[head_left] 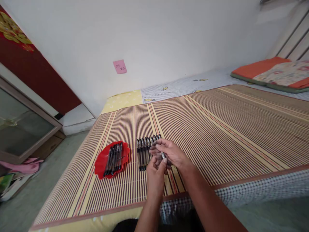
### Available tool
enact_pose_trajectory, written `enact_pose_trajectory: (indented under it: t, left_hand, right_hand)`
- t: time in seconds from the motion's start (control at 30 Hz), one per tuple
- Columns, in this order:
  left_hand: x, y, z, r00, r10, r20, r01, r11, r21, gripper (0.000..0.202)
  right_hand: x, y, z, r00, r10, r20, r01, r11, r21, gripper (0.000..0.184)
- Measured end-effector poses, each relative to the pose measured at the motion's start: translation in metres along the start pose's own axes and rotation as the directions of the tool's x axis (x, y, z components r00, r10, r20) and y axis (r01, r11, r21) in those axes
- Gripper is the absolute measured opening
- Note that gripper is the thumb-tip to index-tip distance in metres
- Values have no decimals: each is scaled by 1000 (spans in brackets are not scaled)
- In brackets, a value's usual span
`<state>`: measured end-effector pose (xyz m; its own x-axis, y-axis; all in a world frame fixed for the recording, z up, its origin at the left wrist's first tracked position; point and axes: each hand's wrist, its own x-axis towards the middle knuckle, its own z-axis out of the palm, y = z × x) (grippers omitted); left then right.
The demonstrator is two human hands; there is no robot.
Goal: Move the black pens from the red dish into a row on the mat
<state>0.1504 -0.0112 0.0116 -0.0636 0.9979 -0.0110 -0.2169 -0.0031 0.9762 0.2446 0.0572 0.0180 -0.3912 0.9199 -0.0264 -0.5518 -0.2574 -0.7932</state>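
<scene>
A pen (163, 155) is held between my two hands over the striped mat. My left hand (155, 170) pinches its near end with thumb and fingers. My right hand (174, 154) is curled round the far part, thumb on top, so much of the pen is hidden. Just beyond and left of my hands, several black-capped pens (144, 153) lie side by side in a row, partly covered by my fingers. Further left, a red scalloped plate (100, 161) holds several more dark pens (114, 158), lying roughly parallel.
The bamboo mat (205, 129) covers a bed against a white wall. A pink note (120, 66) is stuck on the wall. Folded orange and floral bedding (272, 72) lies at the far right. A glass-fronted cabinet door (21, 125) stands at left, beside pink cloth (24, 166).
</scene>
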Motion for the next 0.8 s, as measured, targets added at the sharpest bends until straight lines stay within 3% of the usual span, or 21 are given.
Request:
enact_pose_trajectory:
  t: [0.13,0.23,0.37,0.53,0.67,0.8]
  left_hand:
    - [0,2,-5,999,-38,-22,37,999,-39,30]
    - [2,3,-9,997,-43,-61,42,999,-14,28]
    - [4,1,-12,996,2,-86,2,999,47,27]
    - [5,0,-14,996,60,-59,-50,985,163,24]
    - [7,10,-22,991,86,-98,-65,978,198,29]
    - [14,18,-40,979,108,-175,-75,980,185,31]
  right_hand:
    - [0,-2,-1,997,-27,-77,20,996,-90,32]
    - [-2,-8,-10,982,-111,-153,64,956,-287,31]
    - [-7,-14,-11,985,-128,-120,49,858,-512,26]
    - [-11,-15,-6,981,-157,-116,56,796,-603,22]
    - [-8,-31,-28,940,-241,-241,40,780,-625,24]
    - [16,-52,-59,878,-304,-370,-74,677,-732,31]
